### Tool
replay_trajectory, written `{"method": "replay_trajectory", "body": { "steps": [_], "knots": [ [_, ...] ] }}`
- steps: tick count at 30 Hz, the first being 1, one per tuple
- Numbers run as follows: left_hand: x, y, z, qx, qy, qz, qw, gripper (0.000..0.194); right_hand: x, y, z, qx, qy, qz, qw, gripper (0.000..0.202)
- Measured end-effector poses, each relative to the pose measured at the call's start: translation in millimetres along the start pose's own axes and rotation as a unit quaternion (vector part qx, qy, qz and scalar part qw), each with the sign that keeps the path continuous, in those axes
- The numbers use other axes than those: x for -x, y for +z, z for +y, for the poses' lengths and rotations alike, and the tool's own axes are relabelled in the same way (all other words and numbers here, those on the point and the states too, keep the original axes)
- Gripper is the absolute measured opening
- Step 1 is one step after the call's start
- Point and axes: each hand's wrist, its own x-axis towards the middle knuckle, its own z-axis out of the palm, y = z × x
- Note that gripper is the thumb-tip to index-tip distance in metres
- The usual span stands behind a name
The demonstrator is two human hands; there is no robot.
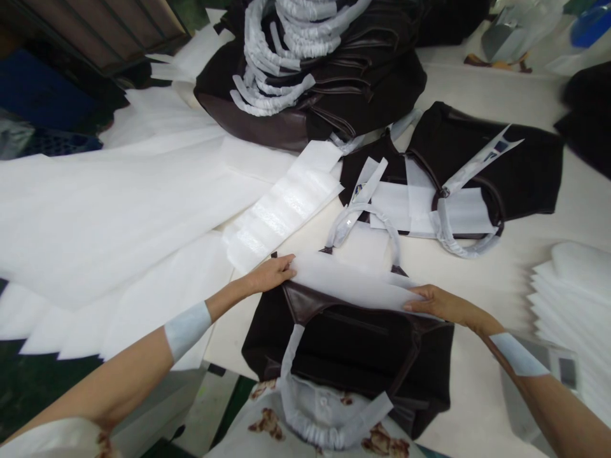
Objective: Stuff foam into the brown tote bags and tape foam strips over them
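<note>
A dark brown handbag [363,350] lies at the table's front edge, against my body. Its near handle, wrapped in white film, hangs toward me; the far wrapped handle [395,238] stands beyond the opening, with a tag beside it. Across the bag's mouth stretches a white foam sheet [351,280]. My left hand [273,273] pinches the sheet's left end, and my right hand [436,303] grips its right end, thumb on top. How deep the sheet sits in the bag is hidden.
Large white foam sheets [109,210] spread over the left side, with narrower folded strips [286,203] beside the bag. Stacked dark bags [258,121] stand at the back. Another bag [525,165] lies behind right. More foam [573,312] is piled at right.
</note>
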Motion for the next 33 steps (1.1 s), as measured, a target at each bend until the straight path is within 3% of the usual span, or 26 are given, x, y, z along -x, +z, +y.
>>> {"method": "replay_trajectory", "body": {
  "steps": [4,8,10,13,15,17,19,21,25,28,30,32,33],
  "knots": [
    [-6,-1.7,8,-0.081,-0.036,-0.003,0.996,0.021,1,3,21,-0.018,-0.004,0.024,1.000,0.053],
    [-7,2.2,18,-0.146,-0.065,-0.008,0.987,0.019,3,8,30,0.018,-0.015,0.100,0.995,0.048],
    [-6,3.1,24,-0.177,-0.072,-0.001,0.982,0.023,4,11,31,0.026,-0.023,0.141,0.989,0.045],
    [-5,2.3,32,-0.250,-0.070,0.060,0.964,0.040,5,14,31,0.034,-0.027,0.157,0.987,0.040],
    [-7,3.2,38,-0.299,-0.026,0.113,0.947,0.059,5,13,30,0.046,-0.027,0.150,0.987,0.038],
    [-13,8.3,45,-0.316,0.060,0.135,0.937,0.074,5,12,28,0.059,-0.034,0.145,0.987,0.035],
    [-23,18.9,55,-0.301,0.151,0.122,0.934,0.079,5,10,26,0.067,-0.041,0.146,0.986,0.034],
    [-35,33.9,66,-0.272,0.209,0.101,0.934,0.071,4,11,26,0.073,-0.044,0.153,0.985,0.033],
    [-54,61.6,83,-0.240,0.204,0.115,0.942,0.048,3,15,27,0.070,-0.025,0.171,0.983,0.032],
    [-57,69.3,85,-0.228,0.181,0.128,0.948,0.040,6,19,24,0.040,-0.027,0.189,0.981,0.035],
    [-57,69.8,84,-0.227,0.165,0.123,0.952,0.036,12,23,23,0.033,-0.050,0.228,0.972,0.040],
    [-57,69.9,83,-0.231,0.154,0.115,0.954,0.035,24,32,25,0.047,-0.066,0.346,0.935,0.042],
    [-58,70.4,83,-0.233,0.154,0.115,0.953,0.035,31,40,28,0.066,-0.067,0.425,0.900,0.041]
  ]
}}
